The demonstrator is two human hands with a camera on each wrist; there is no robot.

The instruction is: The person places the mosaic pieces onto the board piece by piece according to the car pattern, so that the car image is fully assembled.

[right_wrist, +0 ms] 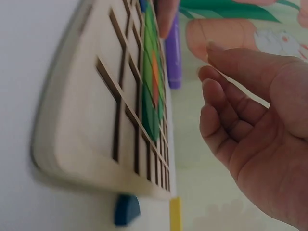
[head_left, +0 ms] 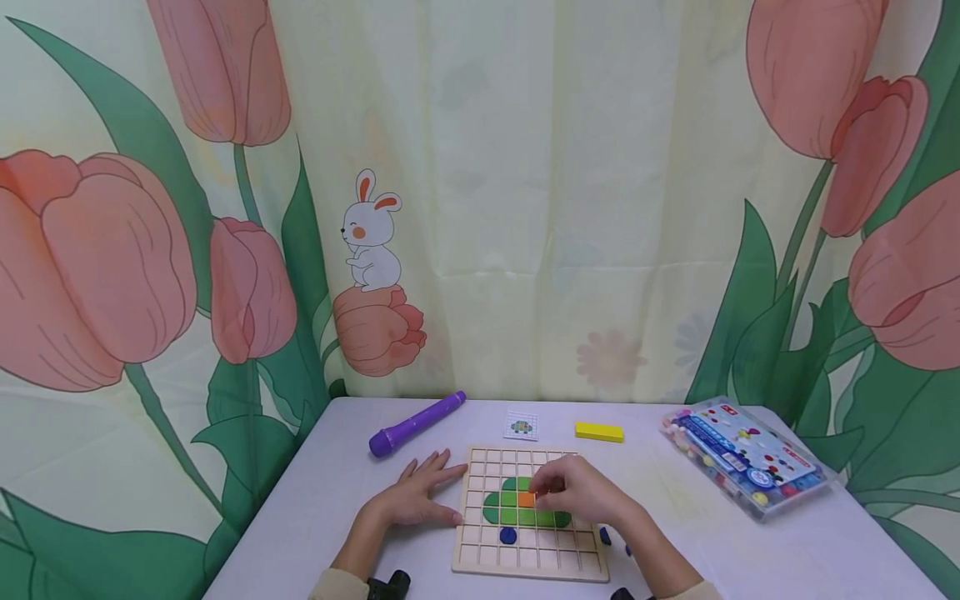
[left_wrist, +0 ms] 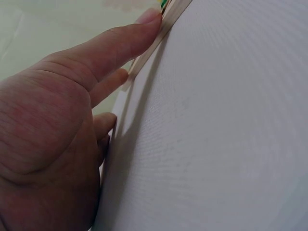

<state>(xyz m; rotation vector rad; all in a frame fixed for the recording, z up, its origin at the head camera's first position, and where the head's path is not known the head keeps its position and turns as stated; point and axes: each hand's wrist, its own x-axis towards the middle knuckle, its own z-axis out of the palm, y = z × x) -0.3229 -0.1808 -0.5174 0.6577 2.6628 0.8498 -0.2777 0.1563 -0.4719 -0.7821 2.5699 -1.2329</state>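
A wooden grid board (head_left: 480, 560) lies on the table, bearing light green squares (head_left: 525, 517), dark green rounded pieces (head_left: 491, 507) and an orange square (head_left: 525, 500). A dark blue round shape (head_left: 508, 536) sits lower on the grid. Along the board's left edge rests my left hand (head_left: 408, 500), its fingers spread and its thumb (left_wrist: 127, 43) touching the rim. My right hand (head_left: 588, 492) hovers over the board beside the orange square. Its fingers are loosely bent; in the right wrist view nothing shows between thumb and fingertips (right_wrist: 209, 72).
Dark blue pieces (head_left: 605, 536) lie right of the board, partly behind my right forearm. Farther back are a purple microphone-shaped object (head_left: 417, 425), a small picture card (head_left: 521, 426) and a yellow block (head_left: 598, 432). A clear plastic case (head_left: 750, 457) stands at the right.
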